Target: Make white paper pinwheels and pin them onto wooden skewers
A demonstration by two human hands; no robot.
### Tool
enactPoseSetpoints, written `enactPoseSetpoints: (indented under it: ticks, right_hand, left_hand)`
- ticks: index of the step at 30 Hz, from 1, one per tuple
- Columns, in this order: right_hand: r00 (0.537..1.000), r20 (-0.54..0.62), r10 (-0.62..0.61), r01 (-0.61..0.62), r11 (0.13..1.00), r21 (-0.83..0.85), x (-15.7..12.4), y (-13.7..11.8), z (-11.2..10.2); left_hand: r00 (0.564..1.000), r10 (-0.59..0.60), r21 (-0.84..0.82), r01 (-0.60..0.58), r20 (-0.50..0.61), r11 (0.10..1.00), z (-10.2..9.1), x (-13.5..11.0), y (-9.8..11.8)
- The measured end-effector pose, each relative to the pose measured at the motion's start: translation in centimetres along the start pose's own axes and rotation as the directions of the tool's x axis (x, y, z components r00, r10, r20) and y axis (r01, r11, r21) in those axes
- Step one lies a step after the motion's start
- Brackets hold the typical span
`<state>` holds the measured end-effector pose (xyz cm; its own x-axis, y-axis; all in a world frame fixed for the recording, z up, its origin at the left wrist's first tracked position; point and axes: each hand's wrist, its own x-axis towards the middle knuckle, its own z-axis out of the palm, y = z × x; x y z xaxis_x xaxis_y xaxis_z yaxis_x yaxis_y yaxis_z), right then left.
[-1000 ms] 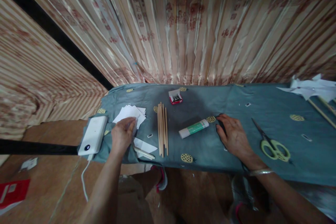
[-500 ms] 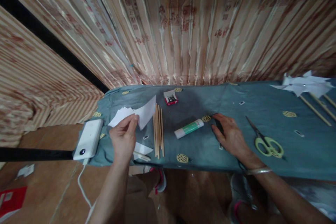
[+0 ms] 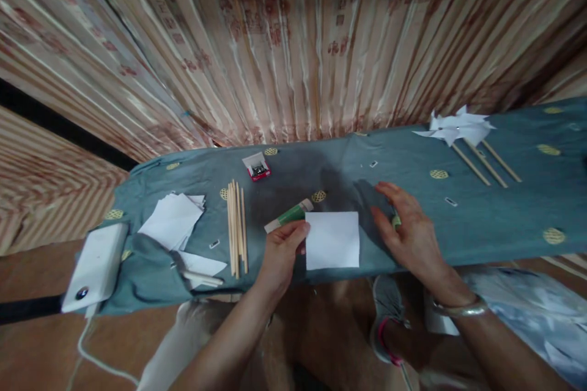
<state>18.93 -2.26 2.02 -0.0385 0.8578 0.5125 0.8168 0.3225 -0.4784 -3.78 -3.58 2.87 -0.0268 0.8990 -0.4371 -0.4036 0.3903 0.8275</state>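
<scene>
My left hand (image 3: 283,252) pinches the left edge of a white square sheet of paper (image 3: 332,241) between thumb and fingers. The sheet is held over the front of the table. Just behind that hand lies a green and white glue stick (image 3: 292,214). My right hand (image 3: 409,229) is to the right of the sheet, its thumb and fingers apart. It covers most of the scissors; only a bit of their green handle (image 3: 397,220) shows between thumb and fingers. I cannot see a grip on them.
Wooden sticks (image 3: 236,229) lie left of the glue stick, with a small red box (image 3: 257,167) of metal pieces behind. Further left are a paper stack (image 3: 173,220) and a white power bank (image 3: 95,266). Paper pinwheels (image 3: 458,127) on sticks rest at the back right.
My left hand has brought the paper sheet rightward from near the stack to in front of the glue stick. My right hand has moved over the scissors. The view has shifted right.
</scene>
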Motion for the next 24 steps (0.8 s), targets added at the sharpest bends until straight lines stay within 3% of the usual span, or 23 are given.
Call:
enactPoseSetpoints:
  ticks: [3, 7, 11, 14, 21, 24]
  right_hand:
    - [1.0, -0.002, 0.0, 0.0, 1.0, 0.012, -0.3, 0.0, -0.8]
    - [0.992, 0.078, -0.095, 0.089, 0.993, 0.072, -1.6, -1.6, -1.2]
    - [0.922, 0.296, -0.25, 0.227, 0.968, 0.11, -3.6, -3.2, -0.9]
    - [0.884, 0.382, -0.269, 0.269, 0.962, 0.055, -5.0, -3.8, -0.5]
    - [0.886, 0.272, -0.375, 0.402, 0.914, -0.048, -5.1, -3.4, -0.2]
    - [0.901, 0.229, -0.369, 0.396, 0.915, -0.083, -4.2, -2.5, -0.7]
  left_hand:
    - [0.999, -0.033, 0.016, 0.032, 0.026, 0.999, 0.9, 0.5, -1.1]
    - [0.999, 0.033, 0.037, -0.034, 0.015, 0.999, 1.5, 1.0, -1.6]
    - [0.991, 0.126, 0.121, -0.129, 0.034, 0.984, 1.3, 1.2, -2.0]
    - [0.987, 0.158, 0.149, -0.161, 0.034, 0.976, 0.8, 1.1, -2.2]
    - [0.99, 0.123, 0.156, -0.132, 0.065, 0.979, -0.3, 0.6, -2.6]
    - [0.966, 0.227, 0.281, -0.253, 0.122, 0.926, -0.9, 0.2, -2.8]
